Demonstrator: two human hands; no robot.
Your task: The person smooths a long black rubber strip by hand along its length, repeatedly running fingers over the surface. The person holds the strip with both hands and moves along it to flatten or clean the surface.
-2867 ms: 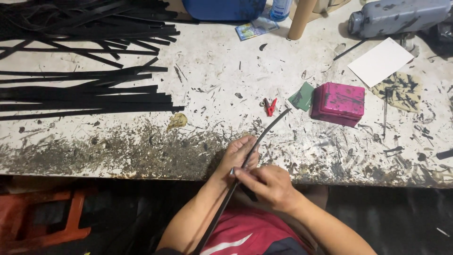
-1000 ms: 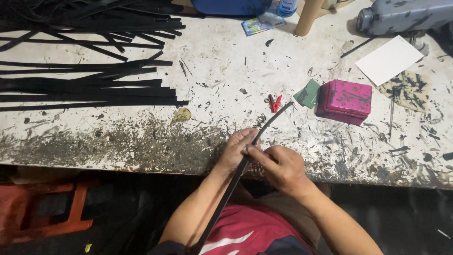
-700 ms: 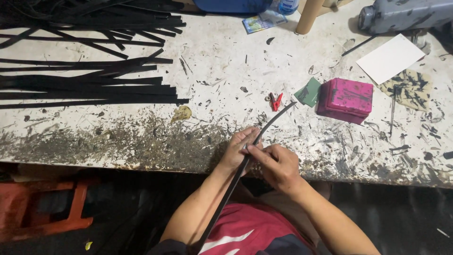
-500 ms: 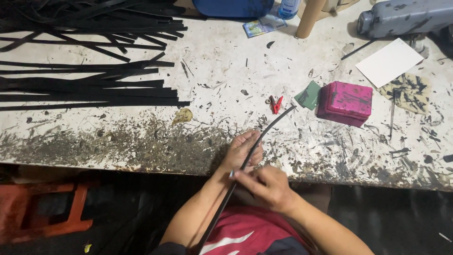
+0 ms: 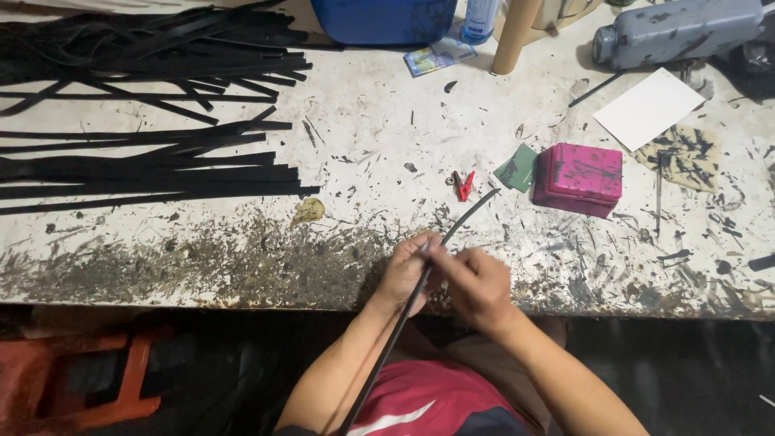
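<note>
At the near edge of a paint-scarred white workbench [image 5: 242,250], your left hand [image 5: 408,270] and right hand [image 5: 478,287] both close on one long black strip [image 5: 468,214], a thin, flat, flexible band that looks like rubber or leather. Its far tip lies on the bench at one o'clock from your hands; its tail runs down past your left forearm toward seven o'clock and off the bench. Your left fingers curl under the strip, and your right fingertips pinch it just beside them; whether a small tool sits in that pinch cannot be told.

The risk, as it looks from here: your fingertips nearly touch, so any slip along the narrow edge would land on your own left fingers, and the unsupported tail could twist the band out of your grip.

At ten o'clock, well apart, a pile of similar black strips [image 5: 145,169] lies in flat, straight, matte rows. A small red clip [image 5: 463,184] and a green scrap [image 5: 517,168] sit at twelve to one o'clock, with a boxy magenta block [image 5: 580,178] just beside the scrap. Farther out are a white sheet [image 5: 648,108] and a blue container [image 5: 383,20]. The bench surface is rough, with dark grime thickest along its near edge.
</note>
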